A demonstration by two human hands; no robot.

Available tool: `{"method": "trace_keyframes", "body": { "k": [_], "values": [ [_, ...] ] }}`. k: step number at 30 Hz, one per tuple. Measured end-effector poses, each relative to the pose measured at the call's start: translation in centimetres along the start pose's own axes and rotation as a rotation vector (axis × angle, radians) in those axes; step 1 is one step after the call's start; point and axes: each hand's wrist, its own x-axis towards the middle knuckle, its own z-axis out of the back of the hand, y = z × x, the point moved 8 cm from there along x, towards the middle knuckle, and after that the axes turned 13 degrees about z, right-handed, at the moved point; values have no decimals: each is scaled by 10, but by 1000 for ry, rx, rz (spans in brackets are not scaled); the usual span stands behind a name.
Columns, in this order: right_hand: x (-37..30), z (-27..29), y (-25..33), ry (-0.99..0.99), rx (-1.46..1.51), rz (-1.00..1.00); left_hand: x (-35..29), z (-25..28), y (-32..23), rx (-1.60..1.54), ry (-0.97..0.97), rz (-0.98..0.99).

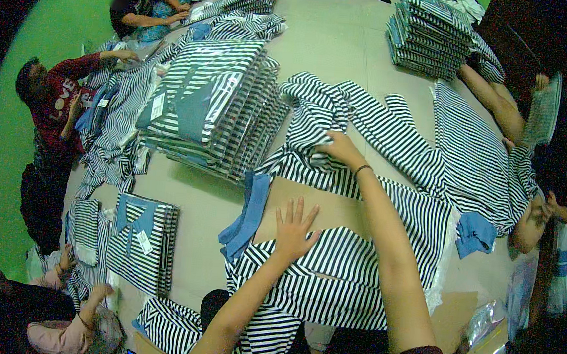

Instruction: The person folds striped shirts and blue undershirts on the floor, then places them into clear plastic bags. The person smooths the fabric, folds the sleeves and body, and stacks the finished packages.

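The left hand (295,226) lies flat with its fingers spread on the near part of a black-and-white striped cotton garment (329,274) spread over the pale beige surface (334,41), grasping nothing; the flat palm looks meant to pin the cloth so it does not slide. The right hand (340,148) reaches farther out and closes its fingers on a bunched fold of the same striped cloth, apparently to draw that part straight while the near part is held down. The garment lies directly in front of the person, between the two hands, with a flat brown cardboard sheet (324,207) showing beneath its middle, probably a stiffener to fold around. A blue fabric collar piece (248,215) hangs off its left edge, just beside the left hand. To the left stands a tall stack of folded striped shirts in clear plastic bags (212,105), set square so the bags stay together, and a second stack of folded striped shirts (431,35) sits at the far right of the surface. Other people work around the edge: one in a dark red top (56,102) at the left handles striped cloth, and another person's bare forearm (496,100) crosses the loose garments at the right.
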Motion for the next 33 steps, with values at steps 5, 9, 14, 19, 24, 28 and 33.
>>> {"method": "trace_keyframes", "body": {
  "k": [5, 9, 14, 19, 24, 28, 33],
  "values": [
    [-6, 19, -22, -308, 1213, -219, -1, -4, 1, -34, 0, -8],
    [-1, 44, -11, -345, 1191, -409, 1, -6, 1, 12, 31, -14],
    [-80, 49, 87, -73, 745, 108, 2, -3, -2, 84, 125, 19],
    [-267, -41, 154, 1322, 442, 314, 3, -4, 0, 76, 163, 46],
    [-214, 93, 30, 47, -354, 222, 12, -3, 31, -155, -11, 160],
    [-215, 132, -54, 118, -746, 62, 8, 30, 67, -539, -267, 279],
    [-261, 148, -67, 204, -826, 43, 1, 54, 47, -135, -18, -274]
  ]
}}
